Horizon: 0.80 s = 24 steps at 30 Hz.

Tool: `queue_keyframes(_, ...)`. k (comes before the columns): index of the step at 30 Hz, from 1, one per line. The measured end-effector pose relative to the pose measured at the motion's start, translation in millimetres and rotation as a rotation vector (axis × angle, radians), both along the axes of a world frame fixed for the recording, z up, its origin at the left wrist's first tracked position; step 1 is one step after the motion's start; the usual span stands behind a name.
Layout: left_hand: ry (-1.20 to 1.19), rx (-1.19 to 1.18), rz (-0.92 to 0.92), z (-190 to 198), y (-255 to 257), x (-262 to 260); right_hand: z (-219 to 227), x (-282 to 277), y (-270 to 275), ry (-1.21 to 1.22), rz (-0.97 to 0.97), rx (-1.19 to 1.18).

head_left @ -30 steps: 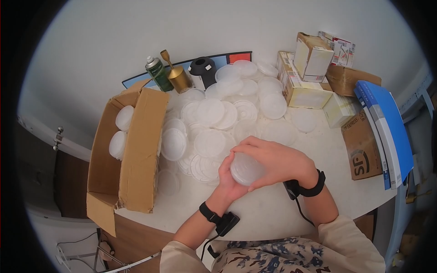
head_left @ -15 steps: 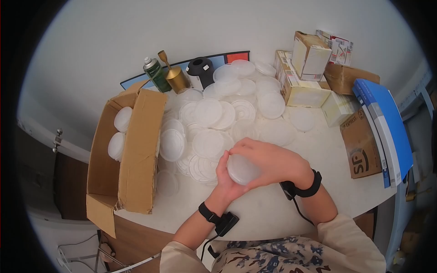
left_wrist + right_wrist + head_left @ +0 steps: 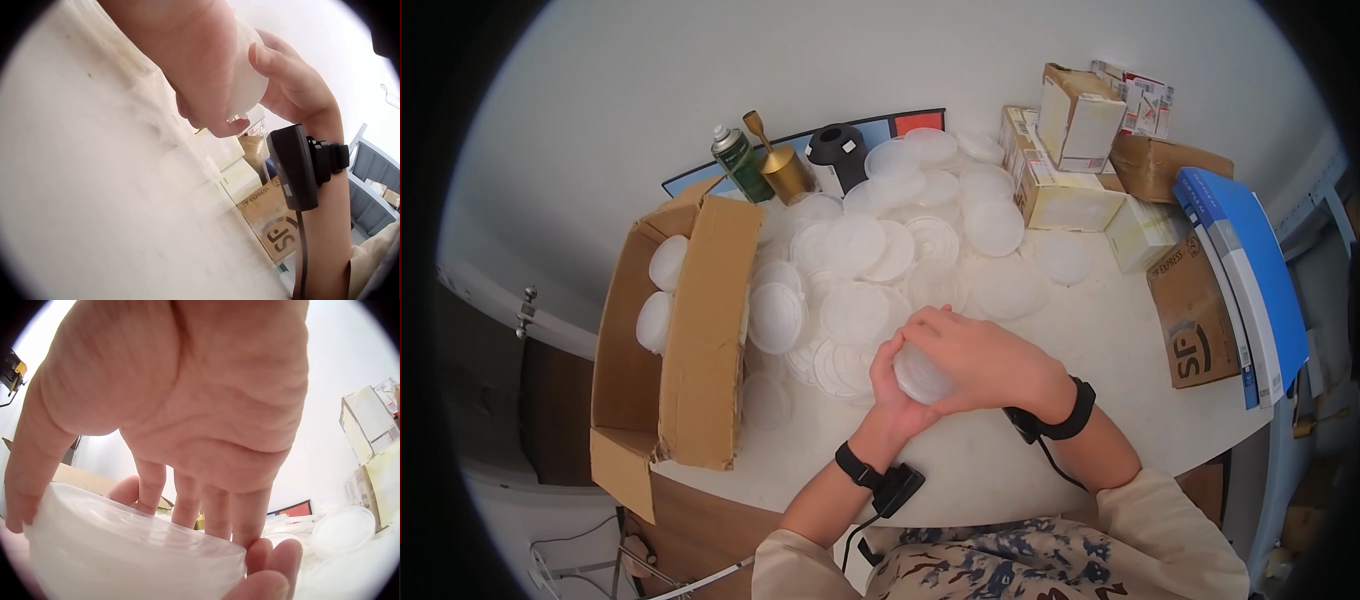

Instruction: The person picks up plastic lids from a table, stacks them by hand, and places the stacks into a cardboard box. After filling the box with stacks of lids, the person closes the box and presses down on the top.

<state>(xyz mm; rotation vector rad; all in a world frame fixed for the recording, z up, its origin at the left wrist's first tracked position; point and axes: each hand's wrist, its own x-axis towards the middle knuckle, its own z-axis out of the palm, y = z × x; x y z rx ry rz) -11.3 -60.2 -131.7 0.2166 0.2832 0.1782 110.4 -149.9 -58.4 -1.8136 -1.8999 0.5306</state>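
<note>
Both hands hold a stack of round translucent plastic lids (image 3: 921,376) above the front part of the table. My left hand (image 3: 891,398) cups it from the left and below. From above and the right, my right hand (image 3: 985,362) grips it, covering much of its top. In the right wrist view the layered edge of the stack (image 3: 134,553) shows, with the right thumb at one side, fingers at the far rim, and left fingertips (image 3: 269,575) against the near right side. Beyond the hands spreads a heap of loose lids (image 3: 855,245).
An open cardboard box (image 3: 710,330) stands at left with some lids inside. Behind the heap are a green spray can (image 3: 740,163), a gold holder (image 3: 786,174) and a black-topped container (image 3: 837,160). Small boxes (image 3: 1065,195), an SF carton (image 3: 1195,315) and blue binders (image 3: 1245,270) line the right.
The hands have shifted slightly left with the lid stack. My right hand has come further over it, so less of its top shows.
</note>
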Motion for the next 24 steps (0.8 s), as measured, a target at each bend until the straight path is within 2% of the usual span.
queue_keyframes(2,-0.038,0.052,-0.012,-4.2,0.9,-1.1,1.5,2.9,-0.8,0.005,0.006,-0.012)
queue_keyframes(4,-0.075,0.103,-0.024,-5.0,0.2,-2.8,7.6,14.8,-3.2,0.223,0.08,0.08)
queue_keyframes(5,-0.072,0.057,-0.041,-3.8,-0.4,-3.6,14.8,21.4,-5.8,0.223,0.08,0.079)
queue_keyframes(7,-0.077,0.011,-0.051,-4.4,-0.6,-3.1,30.9,37.1,-12.3,0.252,-0.055,0.04)
queue_keyframes(9,-0.17,-0.068,-0.053,-8.4,-0.7,0.5,24.8,54.9,-16.0,0.191,-0.117,0.105)
queue_keyframes(11,-0.142,-0.054,-0.048,-5.2,-1.4,2.8,17.1,70.2,-18.9,0.11,-0.34,0.066)
queue_keyframes(15,-0.121,-0.042,-0.049,-5.3,-2.1,3.4,-18.7,94.6,-20.1,-0.002,-0.411,0.019)
queue_keyframes(17,-0.116,-0.041,-0.05,-4.5,-1.5,3.4,-27.0,97.1,-18.5,-0.096,-0.475,-0.108)
queue_keyframes(24,-0.118,-0.06,-0.059,-5.8,-1.1,3.2,-33.6,92.8,-12.2,-0.056,-0.467,-0.163)
